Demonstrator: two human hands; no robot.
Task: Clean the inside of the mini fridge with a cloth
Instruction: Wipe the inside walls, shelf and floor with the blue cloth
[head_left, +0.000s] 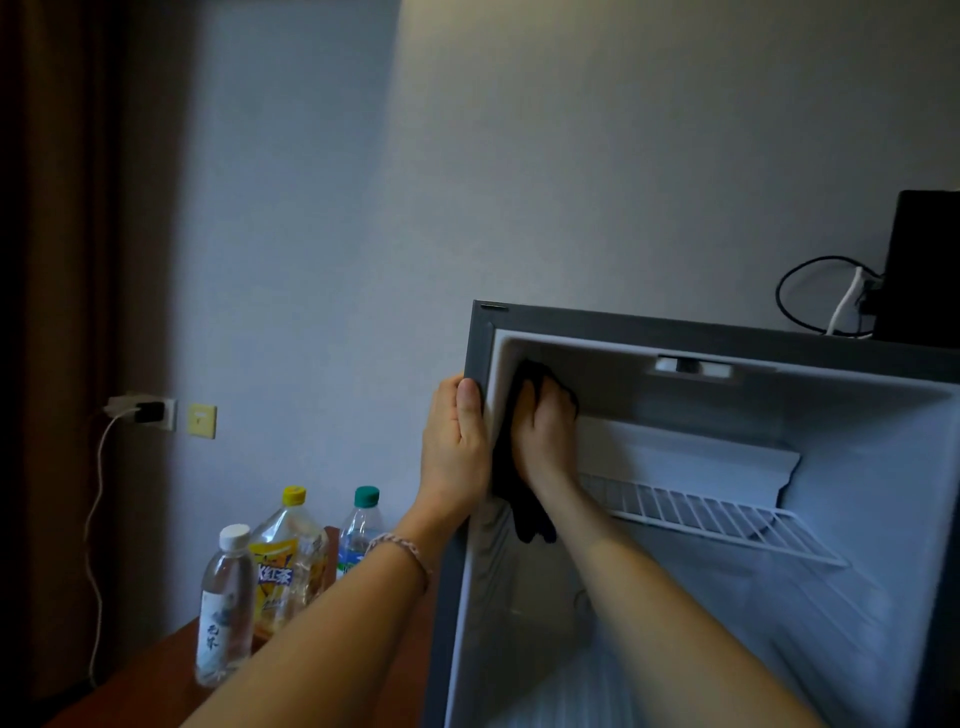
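The mini fridge (675, 325) stands open before me, grey outside and white inside. My left hand (454, 447) grips its left front edge, thumb on the frame and fingers round the outer side. My right hand (545, 431) reaches inside and presses a dark cloth (506, 467) against the upper left inner wall, near the top corner. The cloth hangs down below my wrist. A white wire shelf (717, 519) crosses the inside to the right of my hand.
Three drink bottles (280, 566) stand on a reddish-brown table (150, 680) left of the fridge. A wall socket with a charger (143, 410) and a hanging cable sit on the left wall. A black box with cables (919, 265) rests on the fridge top.
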